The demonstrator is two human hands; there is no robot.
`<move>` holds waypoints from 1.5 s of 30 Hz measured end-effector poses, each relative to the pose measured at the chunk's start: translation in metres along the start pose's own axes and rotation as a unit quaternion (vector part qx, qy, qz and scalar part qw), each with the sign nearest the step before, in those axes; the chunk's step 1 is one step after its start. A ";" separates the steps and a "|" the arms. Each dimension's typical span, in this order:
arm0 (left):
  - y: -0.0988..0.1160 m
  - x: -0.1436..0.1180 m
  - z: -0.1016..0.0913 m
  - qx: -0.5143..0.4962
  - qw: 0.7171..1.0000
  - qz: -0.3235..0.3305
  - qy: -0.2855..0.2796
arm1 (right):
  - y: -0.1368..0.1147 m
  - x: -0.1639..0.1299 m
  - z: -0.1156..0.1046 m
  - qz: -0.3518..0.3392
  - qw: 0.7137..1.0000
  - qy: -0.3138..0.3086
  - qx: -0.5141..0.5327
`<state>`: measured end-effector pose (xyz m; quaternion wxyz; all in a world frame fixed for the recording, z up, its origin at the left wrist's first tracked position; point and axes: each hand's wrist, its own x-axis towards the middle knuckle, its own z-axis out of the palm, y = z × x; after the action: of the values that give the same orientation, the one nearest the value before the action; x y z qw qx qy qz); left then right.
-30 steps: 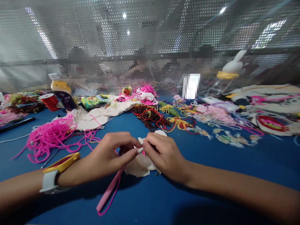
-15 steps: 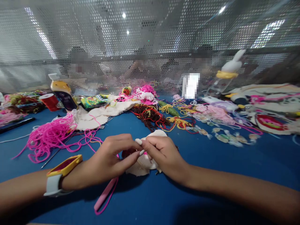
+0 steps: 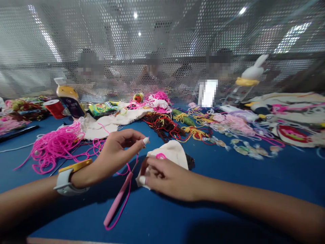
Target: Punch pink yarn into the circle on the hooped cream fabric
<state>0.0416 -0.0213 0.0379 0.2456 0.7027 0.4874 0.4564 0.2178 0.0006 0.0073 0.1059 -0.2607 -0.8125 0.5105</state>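
My left hand (image 3: 124, 145) is raised over the table with thumb and forefinger pinched together. A bit of pink yarn (image 3: 137, 158) shows at its fingertips and runs below it. Under this hand lies a punch needle with a pink handle (image 3: 118, 200), its metal tip pointing toward the cloth, a yarn loop trailing alongside. My right hand (image 3: 165, 176) is curled on a piece of white cloth (image 3: 175, 150), thumb and fingers at its left edge. Pink stitching (image 3: 160, 156) shows on the cloth above my fingers. Something dark (image 3: 190, 162) sticks out at its right side.
A tangle of hot pink yarn (image 3: 57, 147) lies left, beside white fabric (image 3: 98, 128). Farther back are a bottle (image 3: 71, 101), a red spool (image 3: 54, 109) and brown yarn (image 3: 159, 125). Wrapped sweets (image 3: 250, 149) and a rabbit-topped bottle (image 3: 237, 91) are right, before a perforated screen (image 3: 172, 37).
My hands have come apart: the left moved up and left off the cloth, the right shifted left and lower. More of the white cloth, its pink stitching and the punch needle now show.
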 end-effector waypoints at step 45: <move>0.059 -0.031 -0.018 -0.011 0.978 0.144 0.148 | -0.030 -0.021 -0.017 -0.150 0.895 0.031 -0.418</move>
<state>0.0495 -0.0749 0.0807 0.1102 0.6876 0.4074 0.5908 0.2333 -0.0074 0.0441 0.0874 -0.1713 -0.9768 0.0937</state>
